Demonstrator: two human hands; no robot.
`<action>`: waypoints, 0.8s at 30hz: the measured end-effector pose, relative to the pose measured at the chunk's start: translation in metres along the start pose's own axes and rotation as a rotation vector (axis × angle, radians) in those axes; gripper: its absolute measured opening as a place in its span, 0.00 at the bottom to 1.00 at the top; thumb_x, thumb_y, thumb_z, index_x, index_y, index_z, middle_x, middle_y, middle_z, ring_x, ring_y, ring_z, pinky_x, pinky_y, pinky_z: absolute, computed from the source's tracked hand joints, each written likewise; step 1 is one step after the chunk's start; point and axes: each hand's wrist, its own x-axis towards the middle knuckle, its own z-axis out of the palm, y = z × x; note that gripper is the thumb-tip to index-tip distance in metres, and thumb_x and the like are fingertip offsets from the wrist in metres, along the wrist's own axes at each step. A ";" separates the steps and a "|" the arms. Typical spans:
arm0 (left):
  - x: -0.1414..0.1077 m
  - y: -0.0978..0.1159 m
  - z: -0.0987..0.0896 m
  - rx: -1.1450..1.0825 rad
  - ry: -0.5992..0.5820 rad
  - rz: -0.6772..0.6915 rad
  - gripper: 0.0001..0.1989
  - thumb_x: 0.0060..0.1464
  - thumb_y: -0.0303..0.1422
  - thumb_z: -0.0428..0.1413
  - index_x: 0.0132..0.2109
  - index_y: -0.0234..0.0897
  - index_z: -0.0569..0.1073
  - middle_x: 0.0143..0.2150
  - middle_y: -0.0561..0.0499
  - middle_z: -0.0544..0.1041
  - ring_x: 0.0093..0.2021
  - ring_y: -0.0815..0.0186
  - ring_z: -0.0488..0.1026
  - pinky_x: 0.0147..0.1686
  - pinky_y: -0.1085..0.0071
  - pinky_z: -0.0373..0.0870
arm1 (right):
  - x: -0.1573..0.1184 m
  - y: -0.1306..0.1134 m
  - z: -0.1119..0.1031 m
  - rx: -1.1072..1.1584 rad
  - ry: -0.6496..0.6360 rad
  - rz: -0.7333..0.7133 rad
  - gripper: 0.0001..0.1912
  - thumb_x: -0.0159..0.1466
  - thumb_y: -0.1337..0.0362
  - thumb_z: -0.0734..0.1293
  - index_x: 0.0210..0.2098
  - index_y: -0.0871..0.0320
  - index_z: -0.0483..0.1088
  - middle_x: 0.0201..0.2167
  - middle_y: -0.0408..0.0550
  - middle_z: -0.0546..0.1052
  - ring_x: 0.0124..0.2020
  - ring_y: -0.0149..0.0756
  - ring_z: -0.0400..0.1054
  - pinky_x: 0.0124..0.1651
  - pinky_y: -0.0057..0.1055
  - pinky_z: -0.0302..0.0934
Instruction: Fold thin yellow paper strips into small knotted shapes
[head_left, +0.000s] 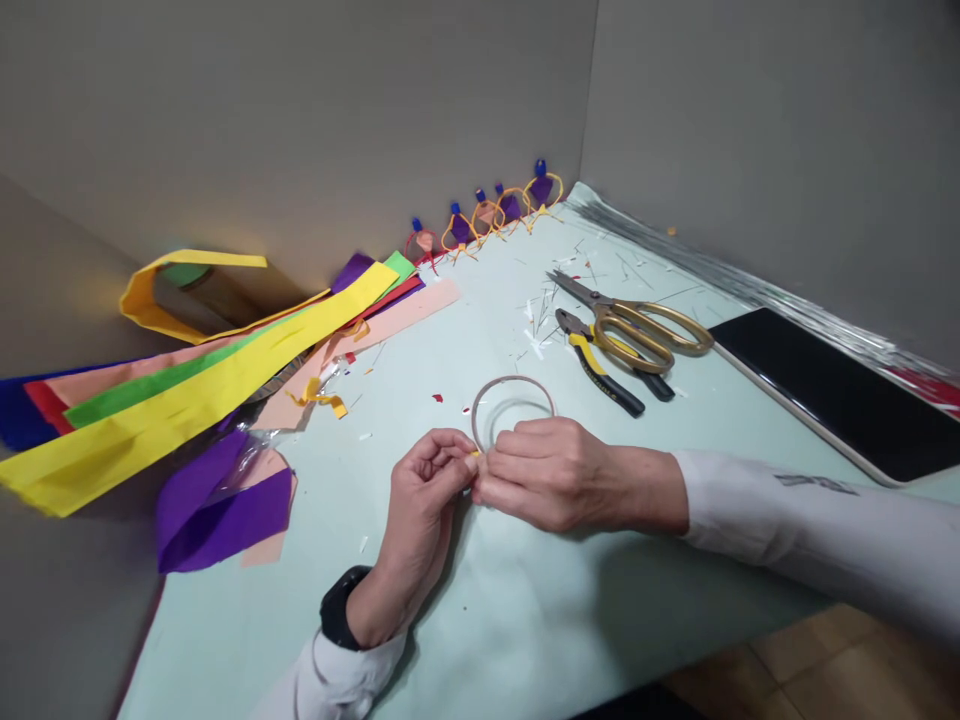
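Note:
My left hand (431, 480) and my right hand (551, 475) meet over the pale green tabletop (517, 600), fingertips touching. Between the left thumb and forefinger a tiny yellow piece (475, 454) shows; most of it is covered by the fingers. A thin pinkish-brown ring (514, 379) rises behind the right fingers, which are closed over its near side. Whether the yellow piece is fixed to the ring I cannot tell. Beyond the hands lie black-and-yellow pliers (600, 370) and gold-handled scissors (630, 325), the scissors partly over the pliers.
Coloured strips (210, 390) and a folded purple strip (225, 520) lie at the left. Several small ring-shaped figures (487, 212) stand along the back wall. A tablet (832, 390) and thin wires (750, 285) are at the right. Scraps (536, 320) litter the table.

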 end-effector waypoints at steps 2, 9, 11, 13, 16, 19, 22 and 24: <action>0.000 0.001 0.000 -0.018 -0.007 -0.006 0.06 0.47 0.26 0.63 0.33 0.34 0.73 0.23 0.58 0.70 0.22 0.76 0.65 0.25 0.79 0.61 | -0.001 0.000 0.001 0.005 0.032 -0.004 0.14 0.66 0.73 0.62 0.23 0.58 0.65 0.21 0.40 0.67 0.25 0.30 0.58 0.29 0.30 0.49; 0.000 0.004 0.001 -0.045 -0.028 -0.036 0.08 0.47 0.28 0.64 0.31 0.35 0.71 0.20 0.58 0.69 0.20 0.75 0.65 0.24 0.78 0.60 | -0.001 0.002 0.001 0.025 0.078 -0.049 0.14 0.64 0.73 0.63 0.22 0.58 0.63 0.20 0.39 0.64 0.23 0.29 0.57 0.27 0.31 0.48; 0.000 0.005 0.001 -0.050 -0.045 -0.043 0.08 0.47 0.28 0.64 0.31 0.35 0.71 0.20 0.58 0.69 0.20 0.75 0.64 0.23 0.78 0.60 | -0.001 0.003 -0.002 0.053 0.081 -0.048 0.14 0.64 0.73 0.64 0.22 0.58 0.64 0.20 0.39 0.65 0.23 0.30 0.58 0.27 0.31 0.48; -0.001 0.006 0.001 -0.049 -0.056 -0.053 0.09 0.46 0.29 0.65 0.31 0.35 0.71 0.20 0.58 0.68 0.20 0.74 0.64 0.23 0.77 0.60 | 0.001 0.003 -0.005 0.076 0.083 -0.046 0.15 0.65 0.73 0.63 0.22 0.58 0.65 0.19 0.40 0.65 0.23 0.30 0.58 0.27 0.30 0.49; -0.001 0.008 0.002 -0.064 -0.072 -0.062 0.11 0.45 0.31 0.66 0.31 0.35 0.70 0.20 0.59 0.67 0.19 0.75 0.63 0.22 0.77 0.59 | 0.003 0.004 -0.007 0.112 0.088 -0.004 0.17 0.68 0.72 0.60 0.22 0.58 0.65 0.19 0.40 0.67 0.23 0.29 0.59 0.27 0.30 0.50; -0.001 0.008 0.001 -0.084 -0.092 -0.064 0.11 0.46 0.30 0.66 0.31 0.35 0.70 0.21 0.59 0.66 0.19 0.75 0.63 0.21 0.78 0.59 | 0.003 0.004 -0.005 0.190 0.137 0.070 0.17 0.69 0.71 0.59 0.23 0.58 0.66 0.19 0.40 0.68 0.22 0.29 0.59 0.28 0.29 0.50; -0.001 0.007 0.000 -0.099 -0.113 -0.062 0.10 0.47 0.30 0.65 0.32 0.35 0.69 0.22 0.59 0.67 0.20 0.75 0.65 0.22 0.78 0.60 | 0.000 0.003 -0.001 0.280 0.145 0.111 0.12 0.67 0.71 0.62 0.27 0.60 0.68 0.20 0.41 0.70 0.23 0.29 0.61 0.28 0.28 0.52; -0.001 0.007 -0.002 -0.103 -0.125 -0.064 0.10 0.48 0.29 0.64 0.32 0.35 0.69 0.22 0.59 0.67 0.20 0.75 0.65 0.23 0.78 0.60 | 0.000 0.001 0.001 0.328 0.155 0.131 0.08 0.66 0.71 0.63 0.29 0.61 0.69 0.20 0.42 0.71 0.23 0.29 0.62 0.29 0.28 0.54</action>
